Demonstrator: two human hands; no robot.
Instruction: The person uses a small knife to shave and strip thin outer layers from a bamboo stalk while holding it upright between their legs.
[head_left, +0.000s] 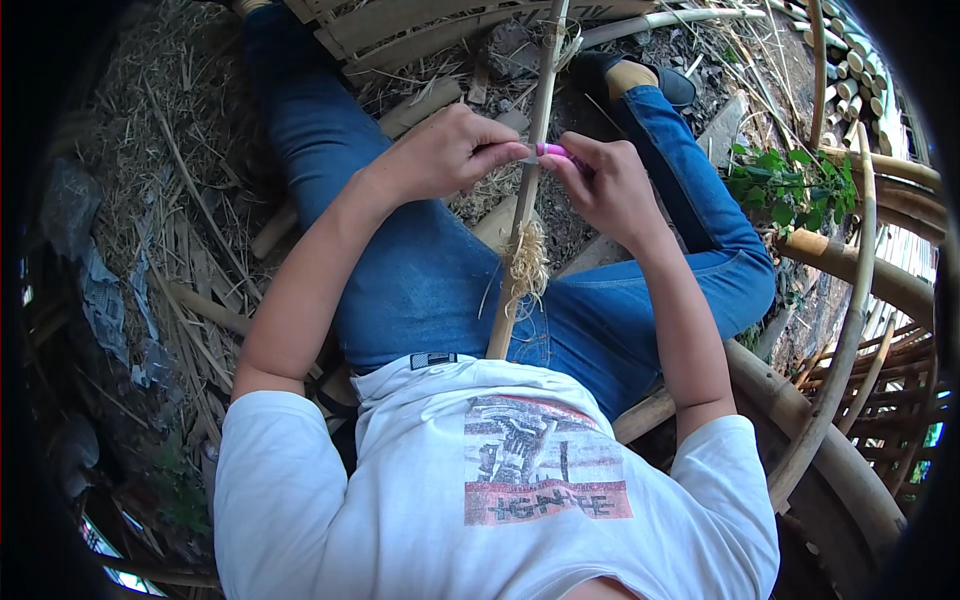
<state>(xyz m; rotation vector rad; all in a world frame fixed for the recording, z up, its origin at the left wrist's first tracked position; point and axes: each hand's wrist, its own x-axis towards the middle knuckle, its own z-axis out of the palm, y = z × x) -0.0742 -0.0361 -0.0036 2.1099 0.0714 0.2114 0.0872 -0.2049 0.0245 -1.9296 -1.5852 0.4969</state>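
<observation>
A long pale bamboo strip [519, 212] rises from my waist between my legs and runs away past both hands. Curly shavings [527, 262] cling to its lower part. My right hand [610, 185] is closed round a short, slim pink pen-like object [552, 150], mostly covered by the fingers. Its tip points left, over the strip. My left hand [450, 152] comes from the other side with thumb and finger pinched together. A small whitish bit shows at those fingertips, beside the pink tip; I cannot tell whether the two are joined.
My legs in blue jeans [410, 285] spread either side of the strip. Dry shavings and straw [190, 130] litter the left ground. Thick bamboo poles [810, 440] and a leafy plant [795, 185] stand at right. Cut bamboo [855, 85] is stacked far right; wooden slats [420, 30] lie ahead.
</observation>
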